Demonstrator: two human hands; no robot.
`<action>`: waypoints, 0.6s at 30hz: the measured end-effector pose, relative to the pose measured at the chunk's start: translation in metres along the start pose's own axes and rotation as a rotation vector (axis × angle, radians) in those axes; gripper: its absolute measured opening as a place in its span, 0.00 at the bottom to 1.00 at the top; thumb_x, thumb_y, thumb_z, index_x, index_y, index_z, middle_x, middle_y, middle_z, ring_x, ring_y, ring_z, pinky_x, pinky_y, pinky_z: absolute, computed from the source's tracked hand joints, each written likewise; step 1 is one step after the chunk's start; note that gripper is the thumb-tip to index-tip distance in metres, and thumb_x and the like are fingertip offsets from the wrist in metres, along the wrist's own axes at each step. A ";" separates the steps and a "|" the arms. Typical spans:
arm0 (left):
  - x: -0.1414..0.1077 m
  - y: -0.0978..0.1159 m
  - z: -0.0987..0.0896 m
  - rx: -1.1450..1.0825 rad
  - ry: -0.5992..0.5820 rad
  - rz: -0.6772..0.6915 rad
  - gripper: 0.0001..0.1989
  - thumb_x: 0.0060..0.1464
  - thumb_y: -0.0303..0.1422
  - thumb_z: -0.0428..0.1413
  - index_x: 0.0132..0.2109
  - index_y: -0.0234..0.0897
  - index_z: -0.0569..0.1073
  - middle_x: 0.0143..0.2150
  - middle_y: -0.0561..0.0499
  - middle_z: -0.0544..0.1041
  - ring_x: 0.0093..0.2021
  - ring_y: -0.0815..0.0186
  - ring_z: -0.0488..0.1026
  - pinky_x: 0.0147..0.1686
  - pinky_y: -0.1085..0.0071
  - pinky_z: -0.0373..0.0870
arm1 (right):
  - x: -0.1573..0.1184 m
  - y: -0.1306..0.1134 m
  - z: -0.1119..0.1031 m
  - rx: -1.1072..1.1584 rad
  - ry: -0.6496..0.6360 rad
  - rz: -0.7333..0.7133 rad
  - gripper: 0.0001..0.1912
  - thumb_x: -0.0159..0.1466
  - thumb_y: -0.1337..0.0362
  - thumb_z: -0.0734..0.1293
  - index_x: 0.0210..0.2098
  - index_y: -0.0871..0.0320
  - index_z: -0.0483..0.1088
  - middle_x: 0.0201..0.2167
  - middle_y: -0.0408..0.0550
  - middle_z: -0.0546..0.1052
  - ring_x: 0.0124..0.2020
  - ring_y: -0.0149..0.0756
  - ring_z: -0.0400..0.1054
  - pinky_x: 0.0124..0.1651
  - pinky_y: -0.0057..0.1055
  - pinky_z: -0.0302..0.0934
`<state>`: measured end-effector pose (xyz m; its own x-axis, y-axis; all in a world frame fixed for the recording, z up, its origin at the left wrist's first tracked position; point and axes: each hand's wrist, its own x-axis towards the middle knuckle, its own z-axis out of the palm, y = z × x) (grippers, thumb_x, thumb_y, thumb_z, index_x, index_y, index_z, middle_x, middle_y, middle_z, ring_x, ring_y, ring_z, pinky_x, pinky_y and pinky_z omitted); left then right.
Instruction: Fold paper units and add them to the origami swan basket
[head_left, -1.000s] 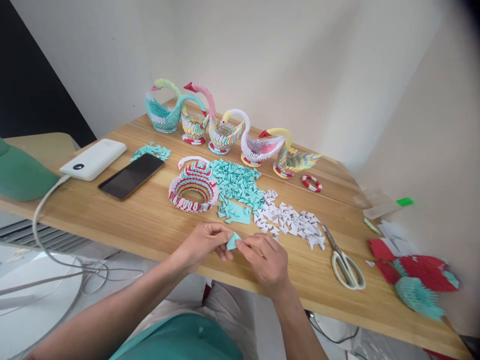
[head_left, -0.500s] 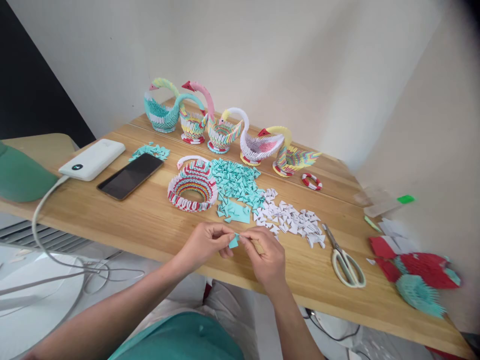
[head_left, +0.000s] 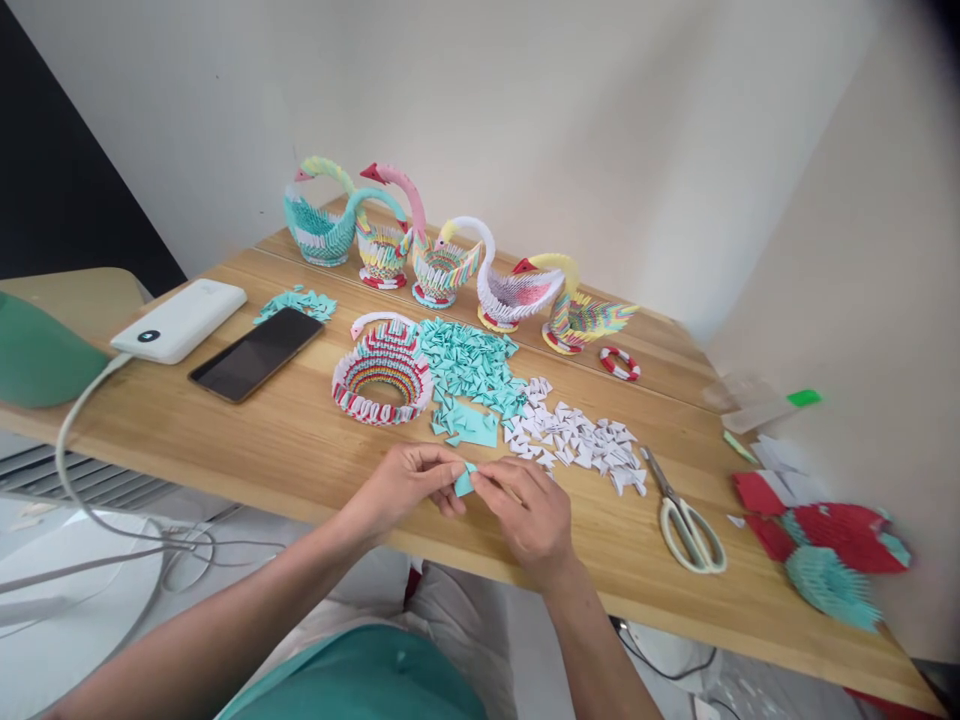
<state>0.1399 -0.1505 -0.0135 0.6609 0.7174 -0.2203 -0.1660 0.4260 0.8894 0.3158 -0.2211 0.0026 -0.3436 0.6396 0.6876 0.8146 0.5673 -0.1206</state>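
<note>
Over the front edge of the wooden table, my left hand pinches a small teal paper piece from the left. My right hand has its thumb and fingers closed on the same piece from the right. Just beyond my hands lie a flat teal paper sheet, a heap of folded teal pieces and a heap of white folded pieces. A round basket of red, white and teal folded paper stands left of the teal heap.
Several paper swans line the table's back. A red and white ring and scissors lie right. A phone, a cabled white power bank and more teal pieces are left. Red and teal paper items sit far right.
My right fingers have shifted slightly left over the teal piece, closer to my left fingertips. The whole view has moved a little, so the table items appear slightly further left.
</note>
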 end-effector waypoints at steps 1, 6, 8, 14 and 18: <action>0.000 0.000 -0.001 0.009 -0.008 0.000 0.19 0.48 0.45 0.63 0.33 0.30 0.77 0.23 0.50 0.78 0.23 0.68 0.75 0.26 0.74 0.73 | 0.000 0.000 0.000 -0.007 -0.002 -0.002 0.14 0.64 0.75 0.65 0.46 0.54 0.75 0.37 0.50 0.80 0.40 0.38 0.73 0.41 0.36 0.70; 0.005 0.001 0.000 0.072 0.033 0.039 0.20 0.46 0.47 0.63 0.32 0.31 0.76 0.21 0.51 0.77 0.21 0.69 0.74 0.24 0.75 0.71 | 0.005 -0.001 -0.003 0.063 -0.006 0.050 0.14 0.65 0.73 0.64 0.44 0.52 0.76 0.37 0.49 0.81 0.40 0.38 0.73 0.42 0.36 0.70; 0.006 0.001 0.000 0.105 0.058 0.065 0.19 0.46 0.46 0.63 0.31 0.31 0.76 0.20 0.52 0.76 0.20 0.70 0.73 0.24 0.76 0.70 | 0.006 -0.002 -0.007 0.209 -0.047 0.187 0.12 0.66 0.70 0.65 0.44 0.51 0.76 0.39 0.49 0.80 0.42 0.39 0.73 0.45 0.37 0.70; 0.006 -0.003 0.001 0.161 0.049 0.068 0.16 0.48 0.43 0.62 0.32 0.31 0.77 0.20 0.52 0.76 0.20 0.70 0.72 0.24 0.76 0.70 | 0.004 -0.006 -0.011 0.579 -0.091 0.795 0.14 0.67 0.56 0.62 0.41 0.55 0.77 0.33 0.47 0.81 0.31 0.35 0.74 0.34 0.30 0.69; 0.005 -0.004 0.003 0.158 0.052 0.071 0.16 0.48 0.43 0.62 0.32 0.32 0.77 0.21 0.51 0.76 0.21 0.70 0.72 0.24 0.75 0.70 | 0.007 -0.011 -0.003 0.583 -0.111 0.935 0.12 0.62 0.55 0.68 0.32 0.57 0.77 0.24 0.44 0.77 0.23 0.31 0.67 0.27 0.27 0.62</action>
<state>0.1459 -0.1498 -0.0168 0.6125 0.7717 -0.1710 -0.0917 0.2842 0.9544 0.3059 -0.2244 0.0106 0.2285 0.9698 0.0851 0.4396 -0.0248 -0.8979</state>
